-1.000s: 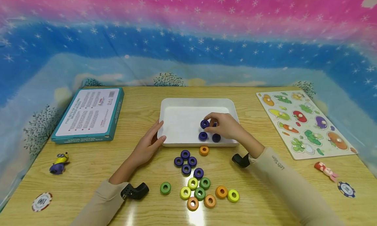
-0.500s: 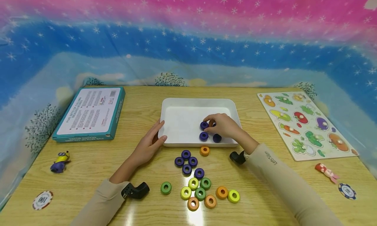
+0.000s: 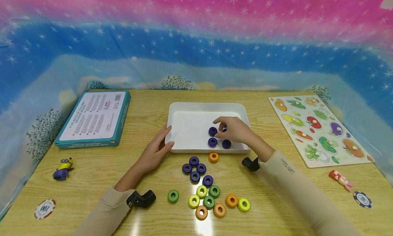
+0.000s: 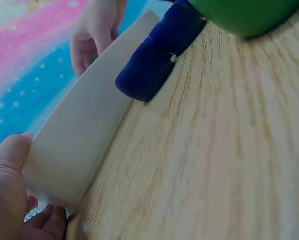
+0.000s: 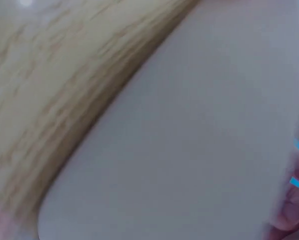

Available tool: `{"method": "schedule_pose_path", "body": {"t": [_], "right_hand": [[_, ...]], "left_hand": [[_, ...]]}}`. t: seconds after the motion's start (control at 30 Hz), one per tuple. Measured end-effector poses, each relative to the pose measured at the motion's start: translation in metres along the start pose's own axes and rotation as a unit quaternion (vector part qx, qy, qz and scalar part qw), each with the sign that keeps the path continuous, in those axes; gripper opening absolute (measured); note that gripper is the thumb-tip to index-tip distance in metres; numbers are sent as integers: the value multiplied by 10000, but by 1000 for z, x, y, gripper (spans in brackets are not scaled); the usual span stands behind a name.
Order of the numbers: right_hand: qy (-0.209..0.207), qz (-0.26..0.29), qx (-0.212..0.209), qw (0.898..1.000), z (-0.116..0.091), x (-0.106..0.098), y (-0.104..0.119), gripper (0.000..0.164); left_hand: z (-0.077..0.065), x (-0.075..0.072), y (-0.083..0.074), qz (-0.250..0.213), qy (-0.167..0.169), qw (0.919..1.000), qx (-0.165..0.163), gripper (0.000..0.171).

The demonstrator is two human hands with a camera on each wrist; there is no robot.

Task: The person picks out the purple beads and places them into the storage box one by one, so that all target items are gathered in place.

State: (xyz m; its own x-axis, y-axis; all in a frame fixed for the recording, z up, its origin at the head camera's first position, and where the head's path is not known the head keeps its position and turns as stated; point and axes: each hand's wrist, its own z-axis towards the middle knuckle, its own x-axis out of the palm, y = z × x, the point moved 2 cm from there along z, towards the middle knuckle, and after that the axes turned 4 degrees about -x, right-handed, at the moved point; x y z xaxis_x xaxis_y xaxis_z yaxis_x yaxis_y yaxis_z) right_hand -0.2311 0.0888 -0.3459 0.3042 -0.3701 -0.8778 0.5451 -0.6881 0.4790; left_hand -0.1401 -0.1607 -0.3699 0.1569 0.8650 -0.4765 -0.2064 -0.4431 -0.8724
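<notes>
A white tray (image 3: 190, 151) lies on the table with several dark blue rings in its right part. My left hand (image 3: 153, 152) holds its left front corner, with the thumb at the front and fingers along the left side; the left wrist view shows the thumb (image 4: 12, 155) at the rim. Over the tray's right side, my right hand (image 3: 234, 129) has thumb and index finger spread apart beside a dark blue ring (image 3: 212, 131), gripping nothing visible. Another dark blue ring (image 3: 212, 142) sits just in front. One ring is partly hidden beneath the right hand. The right wrist view mostly shows the tray's wall (image 5: 179, 130).
Nearer me lie several loose rings: dark blue (image 3: 194, 177), green (image 3: 173, 196), yellow (image 3: 244, 205) and orange (image 3: 213, 157). A boxed set (image 3: 92, 120) stands left, a vegetable puzzle board (image 3: 319, 130) right. Small toys and poker chips (image 3: 44, 209) lie at both sides.
The right hand's thumb and index finger have parted from the dark blue ring, and that hand has shifted slightly up and right. The ring stays in the tray. The left hand keeps its place.
</notes>
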Motion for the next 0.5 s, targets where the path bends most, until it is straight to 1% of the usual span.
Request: {"method": "schedule_pose_path", "body": {"t": [0.13, 0.23, 0.37, 0.5], "right_hand": [[-234, 107, -483, 9985, -10, -7, 9, 36], [-216, 387, -873, 9952, -19, -10, 16, 31], [58, 644, -1339, 9889, -30, -9, 24, 28], [450, 677, -1693, 9822, -38, -3, 33, 26]], "left_hand": [[0, 0, 0, -5, 14, 10000, -4, 51], [0, 0, 0, -9, 14, 10000, -3, 51], [0, 0, 0, 15, 4, 10000, 31, 51], [0, 0, 1, 8, 31, 10000, 39, 51]]}}
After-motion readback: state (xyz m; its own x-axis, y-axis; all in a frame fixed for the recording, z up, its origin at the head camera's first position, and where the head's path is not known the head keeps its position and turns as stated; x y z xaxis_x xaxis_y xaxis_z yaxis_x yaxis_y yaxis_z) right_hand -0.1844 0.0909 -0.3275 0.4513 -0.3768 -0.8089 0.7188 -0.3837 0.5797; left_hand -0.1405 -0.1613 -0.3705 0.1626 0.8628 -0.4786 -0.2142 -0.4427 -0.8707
